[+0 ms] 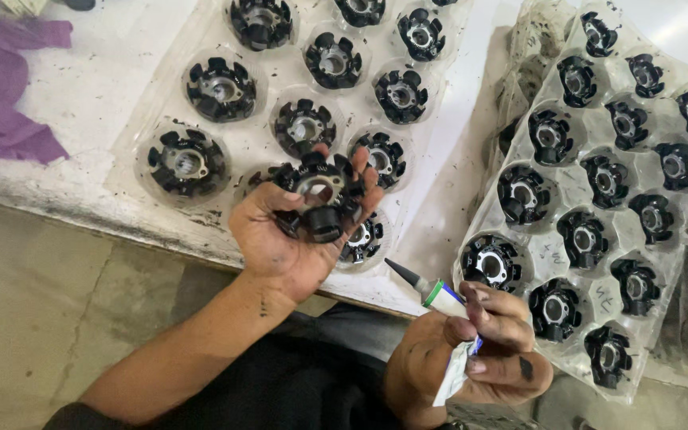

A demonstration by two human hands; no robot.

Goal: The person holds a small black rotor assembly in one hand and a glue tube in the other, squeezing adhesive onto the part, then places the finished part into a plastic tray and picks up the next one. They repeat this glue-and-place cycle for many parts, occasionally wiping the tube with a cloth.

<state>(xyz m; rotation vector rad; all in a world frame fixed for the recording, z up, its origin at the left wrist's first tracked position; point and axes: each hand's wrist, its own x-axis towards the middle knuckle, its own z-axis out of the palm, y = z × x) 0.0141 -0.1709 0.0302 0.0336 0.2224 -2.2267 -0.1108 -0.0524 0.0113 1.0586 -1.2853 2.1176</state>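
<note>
My left hand holds a black round toothed part with a metal centre hole, lifted just above the near end of a clear plastic tray. The fingers curl around its rim. My right hand grips a marker pen with a dark pointed tip and a white and green body, plus a bit of crumpled white paper. The pen tip points up-left toward the held part, a short way from it.
The left tray holds several identical black parts in round pockets on a white table. A second clear tray of the same parts lies at the right, stacked on others. Purple cloth lies at the far left. Concrete floor shows below the table edge.
</note>
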